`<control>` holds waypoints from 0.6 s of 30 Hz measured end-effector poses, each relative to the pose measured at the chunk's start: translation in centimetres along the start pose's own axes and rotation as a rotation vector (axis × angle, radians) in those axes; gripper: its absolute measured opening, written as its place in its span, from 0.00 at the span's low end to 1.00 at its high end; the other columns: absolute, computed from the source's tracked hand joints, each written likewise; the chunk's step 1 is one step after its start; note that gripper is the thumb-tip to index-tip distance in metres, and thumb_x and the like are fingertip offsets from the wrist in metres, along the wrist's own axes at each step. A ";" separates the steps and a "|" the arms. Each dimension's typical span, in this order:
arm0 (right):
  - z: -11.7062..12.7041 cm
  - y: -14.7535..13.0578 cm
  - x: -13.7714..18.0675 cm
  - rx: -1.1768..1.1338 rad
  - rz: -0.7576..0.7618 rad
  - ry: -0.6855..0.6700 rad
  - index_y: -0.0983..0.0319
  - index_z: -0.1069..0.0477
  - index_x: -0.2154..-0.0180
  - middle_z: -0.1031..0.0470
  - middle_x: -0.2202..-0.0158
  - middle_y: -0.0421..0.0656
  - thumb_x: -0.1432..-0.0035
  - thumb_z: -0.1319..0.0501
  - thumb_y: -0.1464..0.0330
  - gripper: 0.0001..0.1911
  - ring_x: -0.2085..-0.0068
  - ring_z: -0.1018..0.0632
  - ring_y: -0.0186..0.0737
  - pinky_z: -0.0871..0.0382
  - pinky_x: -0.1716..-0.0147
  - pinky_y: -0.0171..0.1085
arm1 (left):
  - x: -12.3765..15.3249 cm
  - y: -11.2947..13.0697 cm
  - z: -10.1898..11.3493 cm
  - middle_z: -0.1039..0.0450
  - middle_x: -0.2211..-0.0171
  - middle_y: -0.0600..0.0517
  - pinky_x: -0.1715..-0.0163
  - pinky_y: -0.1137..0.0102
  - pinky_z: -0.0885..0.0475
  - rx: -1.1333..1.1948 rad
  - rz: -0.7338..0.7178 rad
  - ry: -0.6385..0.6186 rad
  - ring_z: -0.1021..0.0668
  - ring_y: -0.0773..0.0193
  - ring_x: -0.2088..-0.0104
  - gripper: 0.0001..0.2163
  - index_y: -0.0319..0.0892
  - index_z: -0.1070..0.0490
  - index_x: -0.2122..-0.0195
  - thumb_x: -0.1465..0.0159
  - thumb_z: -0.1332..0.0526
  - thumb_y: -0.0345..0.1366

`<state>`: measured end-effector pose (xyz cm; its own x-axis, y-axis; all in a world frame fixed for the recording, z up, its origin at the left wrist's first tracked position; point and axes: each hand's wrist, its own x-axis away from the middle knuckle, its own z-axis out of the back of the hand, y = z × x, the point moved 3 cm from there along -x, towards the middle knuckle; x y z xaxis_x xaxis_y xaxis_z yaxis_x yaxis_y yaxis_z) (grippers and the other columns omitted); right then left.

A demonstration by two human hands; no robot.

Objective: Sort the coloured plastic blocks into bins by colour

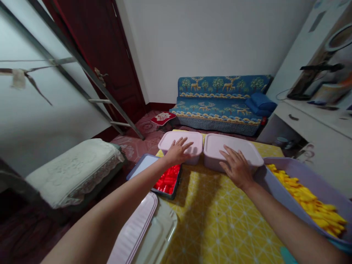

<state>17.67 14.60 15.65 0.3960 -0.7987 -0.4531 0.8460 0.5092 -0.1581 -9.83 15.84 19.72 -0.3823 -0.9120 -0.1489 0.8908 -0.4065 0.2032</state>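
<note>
Two pale pink lidded boxes stand side by side on the yellow patterned tablecloth (209, 212). My left hand (177, 151) is open, fingers spread, over the lid of the left box (194, 138). Over the front part of the right box (220, 141), my right hand (236, 167) is likewise open with its fingers apart. Neither hand grips anything. Below my left wrist is a dark case (173, 195) with red plastic pieces (168, 179) inside, its lid raised. A lilac bin (310, 174) with yellow pieces (305, 200) stands right of my right hand.
Loose pink lids (132, 234) and a clear greenish lid (156, 234) lie at the near left. Beyond the table are a red stool (163, 117) and a blue covered sofa (217, 106). A cloth-covered bench (74, 168) and a ladder (104, 95) stand left, a white desk (324, 135) right.
</note>
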 end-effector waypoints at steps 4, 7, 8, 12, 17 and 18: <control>-0.6 -5.8 2.4 -0.224 -0.021 0.033 0.59 0.35 0.40 0.43 0.32 0.47 0.32 0.56 0.60 0.25 0.33 0.41 0.49 0.52 0.34 0.54 | 6.1 -1.9 1.8 0.36 0.37 0.45 0.38 0.57 0.39 0.073 -0.003 0.061 0.35 0.53 0.37 0.21 0.46 0.33 0.40 0.33 0.44 0.44; -2.0 -10.6 5.2 -0.446 0.033 0.070 0.58 0.32 0.43 0.37 0.36 0.49 0.33 0.53 0.60 0.23 0.36 0.35 0.49 0.44 0.36 0.53 | 11.7 -3.0 1.6 0.24 0.50 0.48 0.48 0.66 0.30 0.124 0.064 -0.018 0.24 0.59 0.50 0.15 0.47 0.25 0.49 0.33 0.46 0.40; -2.5 -12.1 6.3 -0.521 0.054 0.087 0.58 0.31 0.44 0.34 0.38 0.49 0.33 0.51 0.61 0.21 0.37 0.33 0.48 0.39 0.38 0.51 | 13.7 -3.4 1.3 0.22 0.54 0.49 0.51 0.67 0.29 0.110 0.118 -0.063 0.22 0.60 0.54 0.14 0.48 0.24 0.52 0.33 0.47 0.39; -4.2 -17.1 10.0 -0.729 0.074 0.075 0.56 0.28 0.48 0.27 0.45 0.48 0.35 0.47 0.68 0.17 0.44 0.26 0.43 0.28 0.45 0.45 | 21.5 -5.7 0.0 0.21 0.61 0.50 0.59 0.68 0.29 -0.095 0.388 -0.173 0.21 0.59 0.59 0.14 0.47 0.23 0.61 0.32 0.49 0.41; -4.9 -20.0 12.5 -0.831 0.058 -0.061 0.56 0.25 0.55 0.26 0.48 0.47 0.37 0.47 0.74 0.15 0.49 0.22 0.41 0.25 0.50 0.41 | 29.6 -9.3 -1.5 0.26 0.48 0.44 0.55 0.68 0.31 -0.228 0.740 -0.257 0.24 0.56 0.50 0.15 0.43 0.31 0.49 0.36 0.42 0.40; -4.9 -20.2 12.7 -0.834 0.053 -0.079 0.56 0.24 0.56 0.25 0.48 0.47 0.37 0.47 0.74 0.15 0.49 0.22 0.41 0.25 0.50 0.41 | 30.7 -9.9 -1.9 0.26 0.47 0.44 0.54 0.68 0.31 -0.202 0.784 -0.292 0.24 0.56 0.49 0.17 0.43 0.32 0.46 0.36 0.41 0.39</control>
<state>3.82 -4.22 8.79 0.4780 -0.7712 -0.4203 0.2965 0.5922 -0.7493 -29.90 -8.01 11.26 0.3387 -0.9140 0.2234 0.9399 0.3393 -0.0369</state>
